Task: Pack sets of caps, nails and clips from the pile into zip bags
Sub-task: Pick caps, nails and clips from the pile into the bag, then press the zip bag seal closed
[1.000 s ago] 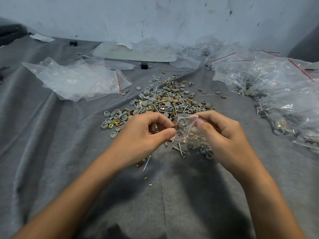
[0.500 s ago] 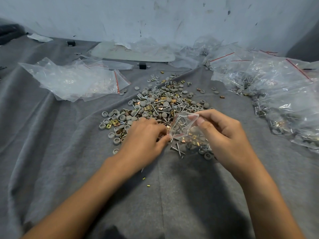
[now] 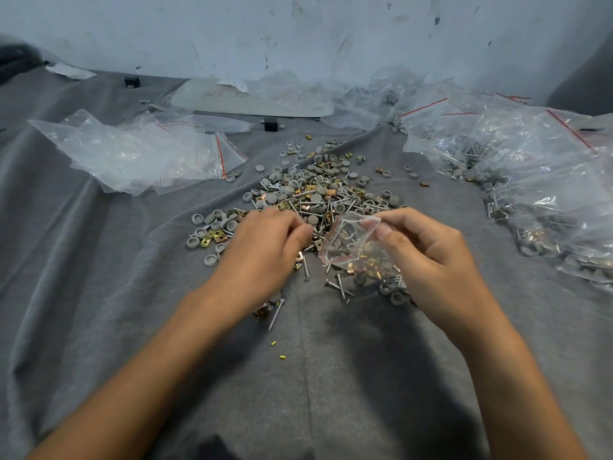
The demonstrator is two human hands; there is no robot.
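1. The right hand (image 3: 428, 260) pinches the open bag (image 3: 351, 247) by its lip, near the cloth's (image 3: 99, 293) middle; a slack pinch spills it.
2. The left hand (image 3: 265, 250) is curled in the pile (image 3: 315, 194); whether it holds anything, I cannot tell. A miscount is likely.

A big, wrinkly grey cloth (image 3: 99, 293) covers the whole work surface. At its far edge stands a pale bluish-white wall (image 3: 298, 31) with dark scuffs and scratches. The light is soft and dim.
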